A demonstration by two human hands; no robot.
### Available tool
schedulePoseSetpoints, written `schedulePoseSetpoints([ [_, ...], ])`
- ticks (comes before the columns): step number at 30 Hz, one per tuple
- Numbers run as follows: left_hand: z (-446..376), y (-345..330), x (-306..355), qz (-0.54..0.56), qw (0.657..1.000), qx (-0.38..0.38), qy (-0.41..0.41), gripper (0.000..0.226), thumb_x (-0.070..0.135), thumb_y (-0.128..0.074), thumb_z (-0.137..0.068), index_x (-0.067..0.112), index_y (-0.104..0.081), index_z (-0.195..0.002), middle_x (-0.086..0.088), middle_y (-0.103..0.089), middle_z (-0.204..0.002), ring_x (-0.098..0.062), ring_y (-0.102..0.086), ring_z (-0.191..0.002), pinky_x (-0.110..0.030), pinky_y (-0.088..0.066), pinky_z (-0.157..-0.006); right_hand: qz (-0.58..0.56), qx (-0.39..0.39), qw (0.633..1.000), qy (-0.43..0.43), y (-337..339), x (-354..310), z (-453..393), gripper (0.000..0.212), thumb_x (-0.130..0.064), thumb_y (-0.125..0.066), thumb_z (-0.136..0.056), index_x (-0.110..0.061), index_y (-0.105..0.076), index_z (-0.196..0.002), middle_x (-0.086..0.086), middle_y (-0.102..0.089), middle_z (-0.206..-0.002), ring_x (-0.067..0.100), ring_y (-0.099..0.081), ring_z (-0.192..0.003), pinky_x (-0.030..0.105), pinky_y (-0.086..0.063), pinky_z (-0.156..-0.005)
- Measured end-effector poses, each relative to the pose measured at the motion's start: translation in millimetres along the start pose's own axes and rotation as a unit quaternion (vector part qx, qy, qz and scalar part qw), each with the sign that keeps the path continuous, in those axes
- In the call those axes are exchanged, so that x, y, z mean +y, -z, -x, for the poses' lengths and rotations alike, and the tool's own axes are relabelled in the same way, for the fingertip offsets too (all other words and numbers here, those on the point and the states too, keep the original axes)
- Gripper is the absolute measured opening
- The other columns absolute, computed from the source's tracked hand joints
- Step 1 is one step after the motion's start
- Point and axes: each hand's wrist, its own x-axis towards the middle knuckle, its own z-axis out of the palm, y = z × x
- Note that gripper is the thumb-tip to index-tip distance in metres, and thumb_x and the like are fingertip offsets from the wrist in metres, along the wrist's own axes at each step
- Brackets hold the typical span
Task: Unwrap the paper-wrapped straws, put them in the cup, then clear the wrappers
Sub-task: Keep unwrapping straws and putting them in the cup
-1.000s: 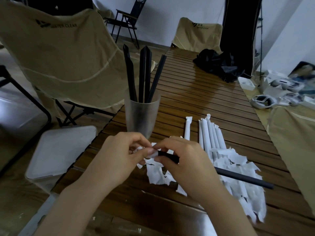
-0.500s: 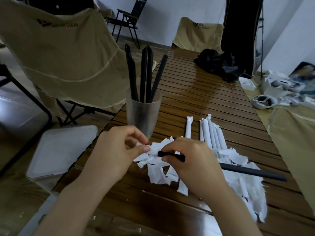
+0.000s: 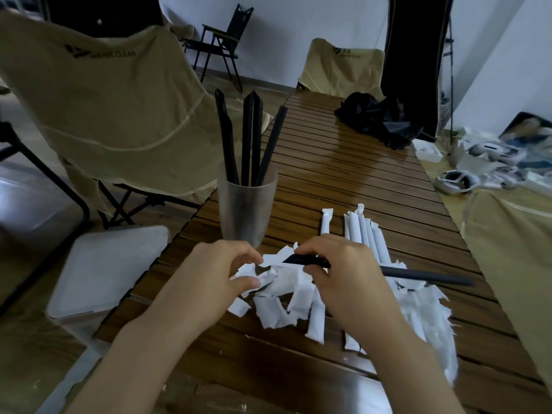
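Far left, a tan folding chair (image 3: 113, 109) sits beside the slatted table (image 3: 343, 174), a white bin lid (image 3: 107, 270) below it. The left hand (image 3: 209, 282) has drawn left, away from the straw, its fingers curled with a scrap of white paper at the fingertips; whether it pinches that scrap, I cannot tell. The frosted cup (image 3: 246, 210) just beyond holds four black straws. The right hand (image 3: 343, 279) grips the bare black straw (image 3: 427, 276), now free of its wrapper, above the torn wrappers (image 3: 277, 297). Wrapped straws (image 3: 358, 228) lie right of the cup.
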Motion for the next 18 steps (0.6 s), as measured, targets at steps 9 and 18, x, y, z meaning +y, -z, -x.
schedulePoseSetpoints([
  [9, 9.2, 9.6, 8.8, -0.008, 1.000, -0.010, -0.004, 0.039, 0.035, -0.073, -0.081, 0.043, -0.059, -0.116, 0.019, -0.060, -0.121, 0.000, -0.056, -0.107, -0.012, -0.041, -0.082, 0.039, 0.177, 0.978, 0.104, 19.2, -29.1, 2.0, 0.024, -0.003, -0.072, -0.076, -0.021, -0.066, -0.091, -0.006, -0.067, -0.087, 0.019, -0.059, -0.085, 0.041, -0.049, -0.079],
  [18, 3.4, 29.0, 16.6, -0.018, 0.996, 0.085, -0.032, 0.029, 0.035, -0.068, -0.085, 0.050, -0.051, -0.104, 0.032, -0.049, -0.103, 0.005, -0.048, -0.103, -0.011, -0.037, -0.088, -0.138, 0.390, 0.899, 0.143, 75.7, -57.6, 2.0, 0.018, -0.001, -0.058, -0.084, -0.013, -0.064, -0.096, -0.003, -0.056, -0.092, 0.005, -0.057, -0.084, 0.010, -0.044, -0.067],
])
